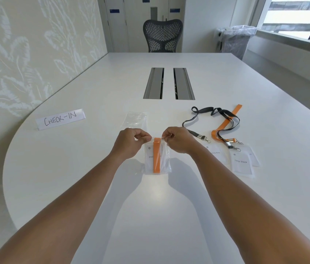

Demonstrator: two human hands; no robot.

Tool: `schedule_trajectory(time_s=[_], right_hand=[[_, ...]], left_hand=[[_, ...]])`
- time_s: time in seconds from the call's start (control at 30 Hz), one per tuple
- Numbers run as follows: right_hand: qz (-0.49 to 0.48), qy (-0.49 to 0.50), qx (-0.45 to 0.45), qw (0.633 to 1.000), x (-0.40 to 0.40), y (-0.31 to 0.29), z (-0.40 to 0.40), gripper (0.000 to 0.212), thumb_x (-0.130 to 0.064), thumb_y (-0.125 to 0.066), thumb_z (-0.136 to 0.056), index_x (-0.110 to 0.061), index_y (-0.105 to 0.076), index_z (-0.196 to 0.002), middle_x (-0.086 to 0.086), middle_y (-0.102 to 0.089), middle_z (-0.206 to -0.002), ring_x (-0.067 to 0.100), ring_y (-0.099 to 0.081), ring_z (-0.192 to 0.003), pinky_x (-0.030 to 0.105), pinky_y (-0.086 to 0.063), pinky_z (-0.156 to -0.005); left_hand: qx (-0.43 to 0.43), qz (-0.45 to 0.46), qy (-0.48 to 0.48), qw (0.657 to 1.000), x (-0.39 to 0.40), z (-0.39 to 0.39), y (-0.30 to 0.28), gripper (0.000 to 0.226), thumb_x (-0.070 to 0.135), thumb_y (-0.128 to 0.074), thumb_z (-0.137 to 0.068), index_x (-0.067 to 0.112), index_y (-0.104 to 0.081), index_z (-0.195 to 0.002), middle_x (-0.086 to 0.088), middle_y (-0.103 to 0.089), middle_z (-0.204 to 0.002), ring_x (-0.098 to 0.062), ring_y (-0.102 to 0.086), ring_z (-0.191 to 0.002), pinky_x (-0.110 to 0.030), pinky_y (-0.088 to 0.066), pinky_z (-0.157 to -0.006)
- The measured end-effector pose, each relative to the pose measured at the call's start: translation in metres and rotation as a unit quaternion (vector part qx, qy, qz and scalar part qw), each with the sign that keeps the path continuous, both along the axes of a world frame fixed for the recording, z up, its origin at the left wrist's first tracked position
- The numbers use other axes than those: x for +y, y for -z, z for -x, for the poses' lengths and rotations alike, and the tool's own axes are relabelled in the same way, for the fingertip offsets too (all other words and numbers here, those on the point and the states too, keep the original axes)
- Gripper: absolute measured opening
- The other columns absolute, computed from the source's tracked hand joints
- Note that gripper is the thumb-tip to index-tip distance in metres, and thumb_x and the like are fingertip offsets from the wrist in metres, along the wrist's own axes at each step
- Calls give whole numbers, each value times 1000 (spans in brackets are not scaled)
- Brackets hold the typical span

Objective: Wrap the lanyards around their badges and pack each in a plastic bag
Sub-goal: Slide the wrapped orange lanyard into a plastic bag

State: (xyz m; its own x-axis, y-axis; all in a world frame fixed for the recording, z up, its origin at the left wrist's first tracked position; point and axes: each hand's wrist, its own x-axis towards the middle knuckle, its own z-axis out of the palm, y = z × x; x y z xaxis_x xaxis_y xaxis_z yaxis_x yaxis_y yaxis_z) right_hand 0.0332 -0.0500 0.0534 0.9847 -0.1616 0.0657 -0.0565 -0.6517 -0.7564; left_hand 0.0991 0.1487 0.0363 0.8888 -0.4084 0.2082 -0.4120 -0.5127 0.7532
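A clear plastic bag (157,164) hangs just over the white table (93,168); inside it is a badge wrapped in an orange lanyard (157,155). My left hand (129,142) pinches the bag's top left corner and my right hand (177,141) pinches its top right corner. To the right lie loose badges (242,164) (217,154) with black lanyards (215,113) and an orange lanyard (226,122) spread out beyond them. More empty clear bags (136,119) lie behind my left hand.
A folded paper sign reading CHECK-IN (61,119) stands at the left. Two metal cable hatches (169,83) sit in the table's middle. An office chair (162,35) stands at the far end, a lined bin (236,40) by the window.
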Motion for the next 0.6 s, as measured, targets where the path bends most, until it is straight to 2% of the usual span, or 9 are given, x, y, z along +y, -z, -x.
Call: schedule_trajectory(time_s=[0.13,0.27,0.4,0.6], right_hand=[[-2,1,1,1000,1,2,0,25,1,-51,-86,-18,-67,-81,-11,-61,-74,10,-57,-67,4,-39,-50],[-57,10,10,998,-2,1,3,16,-7,-56,-91,-17,-67,-85,-1,-67,-76,12,-62,-66,10,-45,-51],[-86,-12,23,996,-4,-2,6,2,-12,-65,-91,-12,-67,-90,1,-66,-81,13,-62,-69,27,-52,-68],[-111,-3,8,994,-5,0,7,9,-10,-70,-89,-15,-67,-96,-1,-59,-81,13,-54,-73,28,-48,-72]], left_hand=[[7,-2,-1,1000,-1,0,0,6,32,-76,-89,34,-76,-84,23,-71,-84,4,-62,-85,-11,-41,-72],[19,9,-8,1000,-1,0,0,5,30,-77,-89,33,-76,-84,23,-71,-83,9,-61,-80,-4,-38,-69],[20,20,-4,1000,0,0,0,2,30,-77,-88,30,-78,-87,20,-73,-85,5,-62,-82,-6,-39,-71],[65,28,27,997,5,-3,1,7,35,-77,-88,29,-80,-91,16,-76,-89,4,-65,-83,-10,-44,-76]])
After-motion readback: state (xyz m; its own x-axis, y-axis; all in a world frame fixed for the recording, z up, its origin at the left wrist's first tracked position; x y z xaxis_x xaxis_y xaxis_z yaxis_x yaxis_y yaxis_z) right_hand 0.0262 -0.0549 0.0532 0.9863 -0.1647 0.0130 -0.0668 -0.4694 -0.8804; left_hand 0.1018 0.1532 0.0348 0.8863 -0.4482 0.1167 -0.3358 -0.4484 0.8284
